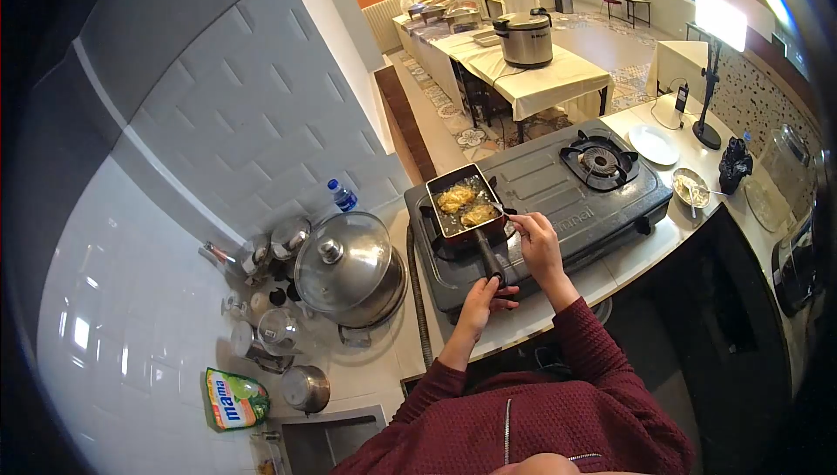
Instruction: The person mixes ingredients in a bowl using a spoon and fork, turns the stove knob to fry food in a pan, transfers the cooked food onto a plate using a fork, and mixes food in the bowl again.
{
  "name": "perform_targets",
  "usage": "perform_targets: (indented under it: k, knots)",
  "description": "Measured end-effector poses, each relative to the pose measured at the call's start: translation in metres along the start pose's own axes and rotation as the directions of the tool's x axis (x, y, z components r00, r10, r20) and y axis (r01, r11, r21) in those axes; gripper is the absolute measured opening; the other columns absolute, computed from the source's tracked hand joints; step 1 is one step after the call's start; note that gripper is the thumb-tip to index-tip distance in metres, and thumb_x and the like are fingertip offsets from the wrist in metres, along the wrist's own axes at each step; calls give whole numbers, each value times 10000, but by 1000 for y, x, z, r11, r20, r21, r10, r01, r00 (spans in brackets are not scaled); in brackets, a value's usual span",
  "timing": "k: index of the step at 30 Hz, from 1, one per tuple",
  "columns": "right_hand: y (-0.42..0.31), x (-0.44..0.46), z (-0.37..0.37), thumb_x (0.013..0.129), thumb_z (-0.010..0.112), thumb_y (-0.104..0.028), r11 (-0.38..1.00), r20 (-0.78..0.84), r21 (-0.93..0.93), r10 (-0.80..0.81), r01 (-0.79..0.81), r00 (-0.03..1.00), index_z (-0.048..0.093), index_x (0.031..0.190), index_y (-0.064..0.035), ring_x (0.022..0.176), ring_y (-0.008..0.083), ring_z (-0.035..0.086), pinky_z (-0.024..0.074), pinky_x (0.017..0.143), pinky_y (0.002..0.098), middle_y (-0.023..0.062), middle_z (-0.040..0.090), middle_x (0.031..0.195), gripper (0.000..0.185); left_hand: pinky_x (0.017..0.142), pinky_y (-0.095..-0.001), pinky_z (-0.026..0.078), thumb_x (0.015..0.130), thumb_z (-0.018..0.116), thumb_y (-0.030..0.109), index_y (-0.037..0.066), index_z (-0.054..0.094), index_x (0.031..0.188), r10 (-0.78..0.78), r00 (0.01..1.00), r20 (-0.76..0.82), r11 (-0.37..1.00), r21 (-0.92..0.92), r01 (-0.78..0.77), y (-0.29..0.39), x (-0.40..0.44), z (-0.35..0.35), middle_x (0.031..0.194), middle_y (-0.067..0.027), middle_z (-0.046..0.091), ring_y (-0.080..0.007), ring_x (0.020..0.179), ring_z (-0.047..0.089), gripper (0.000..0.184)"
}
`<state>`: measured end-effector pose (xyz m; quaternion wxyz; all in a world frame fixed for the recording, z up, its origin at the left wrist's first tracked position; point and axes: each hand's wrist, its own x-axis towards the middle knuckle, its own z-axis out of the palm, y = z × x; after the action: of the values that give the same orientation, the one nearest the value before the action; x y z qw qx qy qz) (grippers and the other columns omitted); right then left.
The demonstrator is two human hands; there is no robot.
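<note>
A small rectangular pan (442, 229) sits over the left burner of the grey gas stove (540, 187). Two golden-brown pieces of food (456, 198) lie in bubbling oil inside it. Its black handle (489, 257) points toward me. My left hand (482, 300) is at the handle's end, its fingers around the tip. At the pan's right corner is my right hand (537, 244), with thumb and fingers pinched together on something thin, perhaps a utensil, too small to make out clearly.
Left of the stove stands a large lidded pot (349, 270), with glass jars and a small pot (305, 388) nearby. On the right are a second burner (599, 161), a white plate (654, 145), a bowl with a spoon (690, 185) and a lamp stand (707, 133).
</note>
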<state>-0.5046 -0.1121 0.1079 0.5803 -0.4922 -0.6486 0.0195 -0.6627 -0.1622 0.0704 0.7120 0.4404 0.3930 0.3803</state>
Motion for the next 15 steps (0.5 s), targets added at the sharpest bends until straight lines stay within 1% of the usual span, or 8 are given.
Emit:
perform_targets:
  k: [1,4,7,10,11,15]
  knots:
    - [0,-1,1,771,548,-15,1000,3,-2,4,-4,1000,598,905,-37,784,296,544,431,697,364,121,565,809,145,719,-300,419,929,365,362,88,456,977,-8,1000,-4,1000,14,8,-1,1,0,995,-106,617,-199,789,631,292]
    - [3,-4,6,771,546,-17,1000,43,-14,12,-12,999,597,914,-32,781,299,545,432,692,366,122,565,813,153,728,-322,440,931,364,348,80,455,976,1,1000,-7,1000,0,-1,0,0,2,978,-120,616,-210,782,628,287]
    - [4,-9,12,770,545,-17,999,69,15,-31,30,997,597,924,-24,776,299,545,431,686,367,122,563,811,163,673,-295,496,933,390,305,36,435,1005,8,1000,-8,997,-72,-8,-1,1,2,965,-172,603,-217,735,625,282]
    - [0,-13,17,770,546,-16,997,90,16,-77,76,993,599,931,-19,772,297,545,430,682,366,122,563,808,169,680,-295,495,932,393,302,40,431,999,13,1000,-4,996,-85,-13,-4,2,0,958,-172,603,-218,736,625,273]
    - [-2,-13,18,774,548,-25,997,102,44,-75,71,992,600,933,-19,773,293,544,429,685,364,120,565,806,167,682,-295,494,932,393,301,41,429,999,9,1000,-5,997,-82,-10,-5,3,-1,956,-172,604,-218,737,625,271]
    - [-9,-12,19,782,547,-27,996,94,65,-73,67,993,599,940,-22,777,288,541,432,698,360,118,564,812,167,690,-292,492,933,392,298,42,425,1001,3,1000,-8,997,-81,-4,-5,3,-1,951,-171,605,-218,739,625,267]
